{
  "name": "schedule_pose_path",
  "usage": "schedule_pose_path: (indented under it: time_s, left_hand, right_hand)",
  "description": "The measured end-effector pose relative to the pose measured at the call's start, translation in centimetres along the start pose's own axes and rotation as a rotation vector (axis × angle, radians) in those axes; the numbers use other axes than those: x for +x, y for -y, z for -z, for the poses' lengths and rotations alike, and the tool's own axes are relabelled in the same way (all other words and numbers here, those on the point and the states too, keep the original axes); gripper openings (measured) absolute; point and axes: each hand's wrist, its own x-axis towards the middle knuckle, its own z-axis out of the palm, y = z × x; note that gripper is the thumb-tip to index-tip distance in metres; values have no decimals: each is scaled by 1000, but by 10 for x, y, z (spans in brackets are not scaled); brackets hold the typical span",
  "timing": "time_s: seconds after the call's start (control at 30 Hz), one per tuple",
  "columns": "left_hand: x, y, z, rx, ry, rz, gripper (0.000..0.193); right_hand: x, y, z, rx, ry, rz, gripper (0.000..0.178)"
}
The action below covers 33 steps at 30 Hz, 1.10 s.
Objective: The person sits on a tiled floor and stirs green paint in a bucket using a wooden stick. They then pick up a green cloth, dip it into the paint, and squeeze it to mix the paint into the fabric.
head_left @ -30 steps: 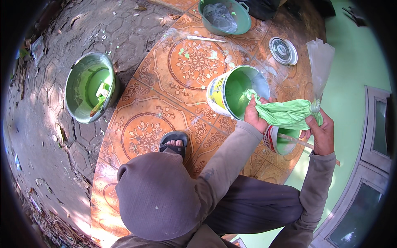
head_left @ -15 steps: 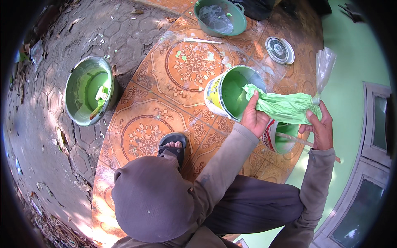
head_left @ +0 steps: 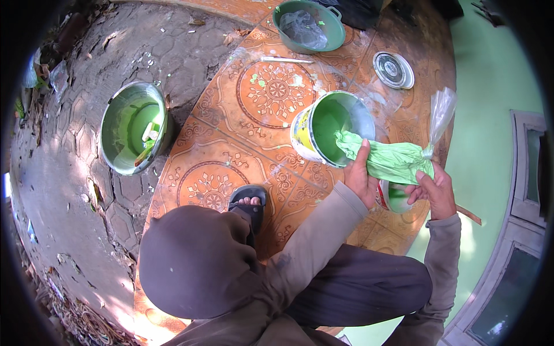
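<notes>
A limp plastic bag (head_left: 398, 160) smeared with light green paint stretches between my hands. My left hand (head_left: 360, 180) is closed on it near its loose end, which reaches over the rim into a paint bucket (head_left: 301, 135) holding green paint. At the other end, my right hand (head_left: 437, 193) grips the bag just below its knot, the thumb on top. Clear plastic (head_left: 442, 109) fans out above that knot. Below the bag, a smaller tub (head_left: 398, 199) with green inside is partly hidden by my hands.
On the paving at left stands a dark bucket (head_left: 109, 147) with green paint and a tool. A green basin (head_left: 337, 36) holding clear plastic, a round lid (head_left: 393, 70) and a white stick (head_left: 287, 59) lie farther off on the tiles (head_left: 216, 132). A green wall (head_left: 487, 150) borders the right.
My right hand has come lower and slightly left with the knotted end. The left hand has shifted a little right and down. My view has moved slightly.
</notes>
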Motion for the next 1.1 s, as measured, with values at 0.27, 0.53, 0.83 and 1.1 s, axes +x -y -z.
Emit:
schedule_pose_path:
  time_s: [0.27,0.53,0.83,1.1]
  left_hand:
    - [-33,26,26,469,-120,8,25]
    - [-50,14,50,585,-99,-143,28]
    - [-66,20,73,536,-118,-26,21]
    - [-53,4,75,600,-65,-54,25]
  right_hand:
    - [-16,-55,-27,197,105,-68,43]
    - [-31,-84,-61,308,2,-34,26]
    - [-36,-99,-81,332,-57,-34,16]
    - [-36,-111,-77,168,-16,-52,20]
